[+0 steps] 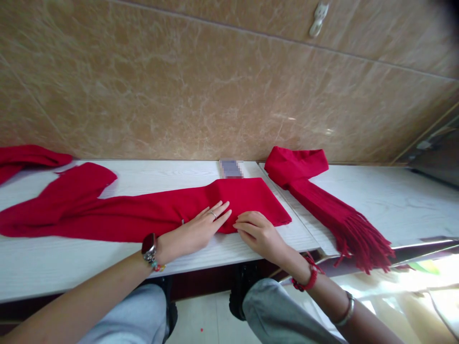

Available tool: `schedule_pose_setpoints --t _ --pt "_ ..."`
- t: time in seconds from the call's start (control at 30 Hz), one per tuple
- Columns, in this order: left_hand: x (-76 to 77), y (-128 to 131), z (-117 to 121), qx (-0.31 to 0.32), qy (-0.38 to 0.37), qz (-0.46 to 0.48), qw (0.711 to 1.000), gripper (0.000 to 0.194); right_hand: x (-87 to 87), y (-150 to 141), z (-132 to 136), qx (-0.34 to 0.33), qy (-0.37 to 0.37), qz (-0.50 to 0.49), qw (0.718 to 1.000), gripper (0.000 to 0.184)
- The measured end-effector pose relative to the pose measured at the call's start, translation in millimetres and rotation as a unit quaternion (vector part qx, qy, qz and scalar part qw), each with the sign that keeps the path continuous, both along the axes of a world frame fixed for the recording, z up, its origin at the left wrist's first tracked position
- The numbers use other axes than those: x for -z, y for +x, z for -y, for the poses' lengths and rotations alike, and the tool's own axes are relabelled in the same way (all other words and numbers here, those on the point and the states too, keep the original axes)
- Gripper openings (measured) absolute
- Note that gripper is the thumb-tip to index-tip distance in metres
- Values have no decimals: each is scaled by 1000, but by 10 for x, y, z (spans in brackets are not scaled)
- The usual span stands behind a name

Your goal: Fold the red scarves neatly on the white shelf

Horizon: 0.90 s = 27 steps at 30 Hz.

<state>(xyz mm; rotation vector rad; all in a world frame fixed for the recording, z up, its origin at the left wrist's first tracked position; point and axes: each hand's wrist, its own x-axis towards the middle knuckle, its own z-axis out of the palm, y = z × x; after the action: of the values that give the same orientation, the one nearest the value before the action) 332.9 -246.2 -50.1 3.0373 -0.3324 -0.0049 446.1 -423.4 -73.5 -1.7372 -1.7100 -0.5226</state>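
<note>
1. A long, soft-looking red cloth strip [125,215] is lying lengthwise on the white, wood-grained bench [43,267], its left part bending and rumpling, its right end forming a flat, squared panel.
2. The left hand [191,234] is resting on the strip's near side, its fingers [221,209] spreading apart and gripping nothing.
3. The right hand [264,236] is bending at the panel's near edge, fingers gathering close together; whether they are pinching cloth, I cannot tell.
4. To the right, a red fabric scarf with a twisted fringe [315,196] is looping at its far end, its tassels hanging over the bench's near edge.
5. At far left, another red cloth piece [32,156] is running out of view.
6. Beyond the panel, a greyish rectangle [231,169] is showing only as blurred blocks.
7. A glossy brown marbled wall [161,95] is rising behind.
</note>
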Motion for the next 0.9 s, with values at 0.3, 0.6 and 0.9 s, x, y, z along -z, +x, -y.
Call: schedule_pose_setpoints --t 0.3,0.6,0.9 --pt "-71 -14 -33 -6 -40 -85 996 57 -134 22 27 29 9 -92 995 18" --pt "-105 85 85 -1 -68 14 998 55 -205 207 -138 168 -140 -48 975 42" --pt "2 22 14 5 -37 -65 997 73 -110 275 32 166 -294 21 941 50"
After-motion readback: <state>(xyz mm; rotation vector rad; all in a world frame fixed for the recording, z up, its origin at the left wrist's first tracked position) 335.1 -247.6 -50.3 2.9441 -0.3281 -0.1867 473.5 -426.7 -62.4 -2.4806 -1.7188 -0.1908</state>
